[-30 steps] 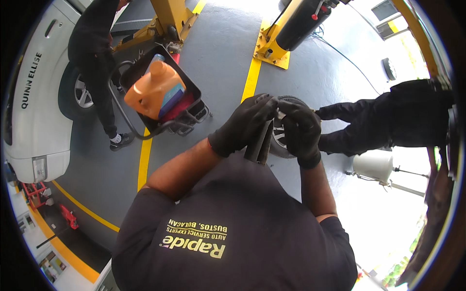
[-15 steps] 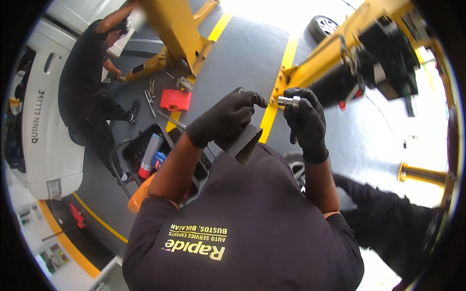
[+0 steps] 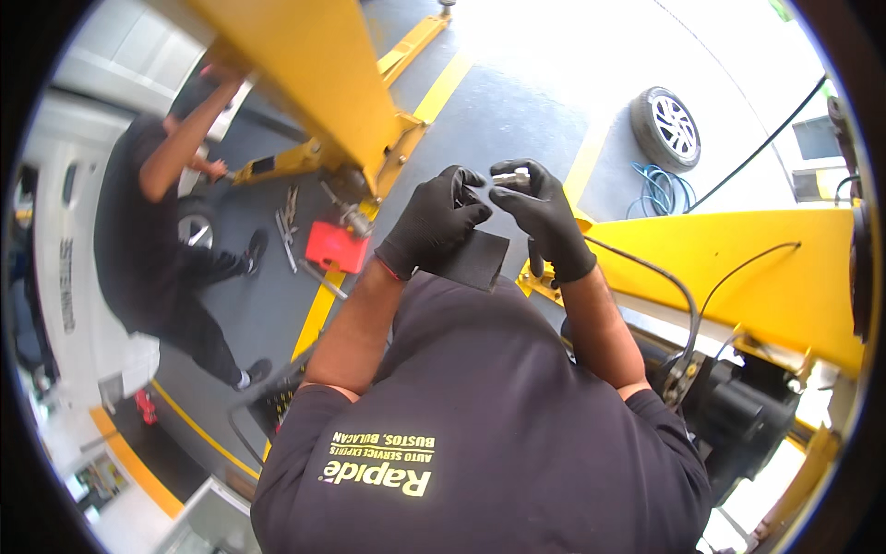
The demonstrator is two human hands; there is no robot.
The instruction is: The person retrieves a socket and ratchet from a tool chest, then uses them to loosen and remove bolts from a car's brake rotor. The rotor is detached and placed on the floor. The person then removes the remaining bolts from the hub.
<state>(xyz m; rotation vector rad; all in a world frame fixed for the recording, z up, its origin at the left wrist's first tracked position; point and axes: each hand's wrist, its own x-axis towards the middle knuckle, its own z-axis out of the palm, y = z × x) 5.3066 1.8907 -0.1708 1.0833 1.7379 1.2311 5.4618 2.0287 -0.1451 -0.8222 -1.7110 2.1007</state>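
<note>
A grey workshop floor (image 3: 517,120) with yellow painted lines fills the view, and a white vehicle (image 3: 65,277) runs along its left edge. Two yellow lift posts lean across the scene: one yellow post (image 3: 305,74) comes down from the upper left to a base plate on the floor, and a second yellow beam (image 3: 738,268) crosses the right side, with black cables looping over it. A co-worker in dark clothes (image 3: 148,240) stands at the left beside the vehicle, one arm raised. A spare wheel (image 3: 666,127) lies on the floor at the upper right, with a coil of blue hose (image 3: 657,191) just beside it. Near the foot of the first post sits a red box (image 3: 336,246), with a few metal hand tools (image 3: 286,226) lying next to it on the floor.

In the middle, the person's own arms rise from a dark shirt. The left hand (image 3: 432,226), in a black glove, is curled closed around a dark flat piece (image 3: 475,258) that hangs below the palm. The right hand (image 3: 544,217), also gloved in black, pinches a small silver metal part (image 3: 509,178) between thumb and fingertips, held up close in front of the left hand's fingers; whether the two hands touch cannot be told
</note>
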